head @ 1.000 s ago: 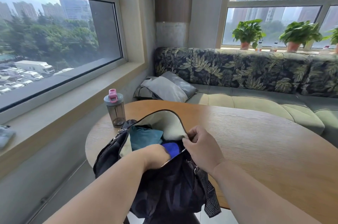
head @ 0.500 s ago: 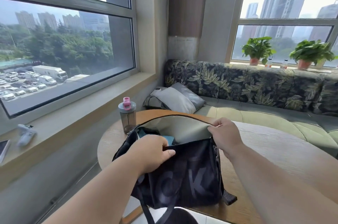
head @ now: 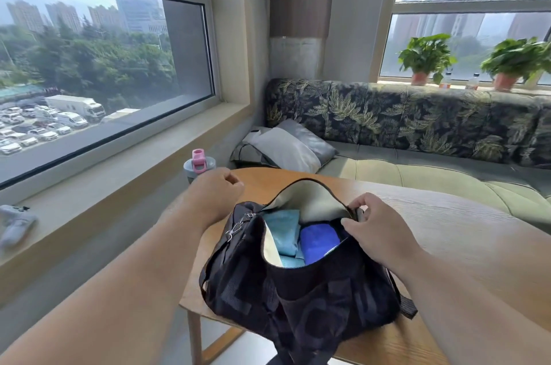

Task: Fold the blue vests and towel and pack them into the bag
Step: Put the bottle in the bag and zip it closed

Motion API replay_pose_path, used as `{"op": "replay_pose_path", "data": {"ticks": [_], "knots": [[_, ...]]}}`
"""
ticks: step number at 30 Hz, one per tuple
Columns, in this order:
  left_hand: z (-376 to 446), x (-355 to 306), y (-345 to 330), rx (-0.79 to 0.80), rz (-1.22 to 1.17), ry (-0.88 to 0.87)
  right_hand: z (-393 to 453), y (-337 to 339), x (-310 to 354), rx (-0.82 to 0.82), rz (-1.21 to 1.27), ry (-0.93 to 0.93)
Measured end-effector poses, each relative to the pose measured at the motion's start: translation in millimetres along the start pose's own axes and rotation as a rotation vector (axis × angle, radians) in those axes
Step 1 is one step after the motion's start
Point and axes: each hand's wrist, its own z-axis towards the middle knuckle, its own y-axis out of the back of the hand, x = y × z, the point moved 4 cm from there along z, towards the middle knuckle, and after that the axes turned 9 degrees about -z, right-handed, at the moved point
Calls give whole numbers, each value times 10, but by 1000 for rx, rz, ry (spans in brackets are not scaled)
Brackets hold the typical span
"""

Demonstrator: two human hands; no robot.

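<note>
A black bag (head: 301, 302) with a cream lining stands open at the near left edge of the round wooden table (head: 465, 242). Inside lie a folded light-blue cloth (head: 281, 232) on the left and a folded royal-blue cloth (head: 319, 242) beside it on the right. My right hand (head: 374, 229) pinches the right end of the bag's opening at the rim. My left hand (head: 216, 193) hovers above and to the left of the bag, fingers curled, holding nothing.
A grey bottle with a pink cap (head: 199, 163) stands on the table behind my left hand. A leaf-patterned sofa (head: 417, 126) with a grey cushion (head: 286, 147) lines the far wall. Potted plants (head: 426, 57) sit on the right sill; a white object (head: 15, 224) lies on the left sill.
My left hand let go of the bag's near rim and lifted away to the left. The bag's mouth now gapes wider, showing both blue cloths. My right hand keeps its hold.
</note>
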Motion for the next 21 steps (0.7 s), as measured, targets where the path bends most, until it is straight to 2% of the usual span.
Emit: {"op": "replay_pose_path", "data": {"ticks": [2, 10, 18, 21], "knots": [[298, 196, 115, -88, 12, 71, -24, 6, -37, -4, 20, -3], [984, 568, 237, -203, 162, 236, -18, -120, -254, 66, 114, -59], [1690, 980, -92, -50, 259, 359, 22, -157, -354, 107, 255, -104], [1598, 909, -132, -50, 233, 366, -8, -170, -396, 111, 321, -121]]}}
